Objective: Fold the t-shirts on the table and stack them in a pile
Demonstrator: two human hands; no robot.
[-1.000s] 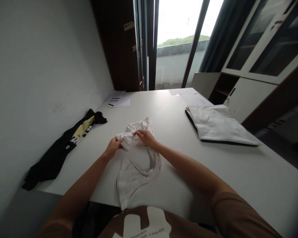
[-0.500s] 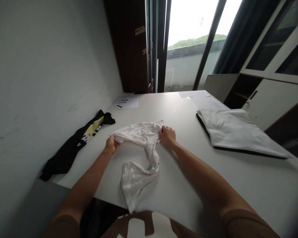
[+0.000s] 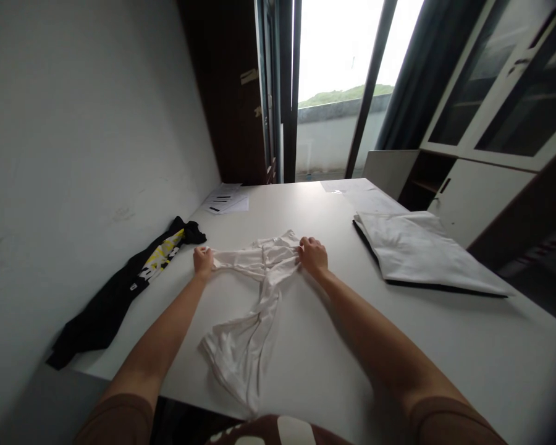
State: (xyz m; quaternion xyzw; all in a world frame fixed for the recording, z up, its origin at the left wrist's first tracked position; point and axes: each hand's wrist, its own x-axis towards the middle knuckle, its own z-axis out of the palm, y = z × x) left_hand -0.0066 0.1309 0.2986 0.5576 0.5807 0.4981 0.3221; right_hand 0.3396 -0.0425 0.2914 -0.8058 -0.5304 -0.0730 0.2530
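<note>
At the near edge, the front of a brown shirt [image 3: 269, 429] shows below the white table [image 3: 333, 352]. The loose end of the white garment [image 3: 245, 346] lies on the table top, spread in creases and reaching the front edge.

Farther in, the garment narrows to a twisted section, then widens into a bunched band between the two hands. The left hand [image 3: 203, 262] is clenched on one extremity of this band. The right hand [image 3: 314, 256] grasps the opposite edge with curled fingers; its thumb is hidden. The band between them appears fairly taut.

Handling: judge the material light, thin and soft, with no stiffness of its own. It is likely to wrinkle, twist and slide easily on the smooth table, but not to break. Take hold at hems or seam corners, pinching between thumb and fingers; a grip in the bunched middle probably gathers more folds. Keep tension moderate, as knit fabric may stretch.

To the left, beside the wall, lies a black garment [image 3: 115, 296] with a yellow and white print. To the right, well apart from the hands, rests a folded white cloth [image 3: 426, 247] with a dark underside. Beyond these, printed papers [image 3: 229, 201] lie near the far left corner, before the window [image 3: 336, 123]
</note>
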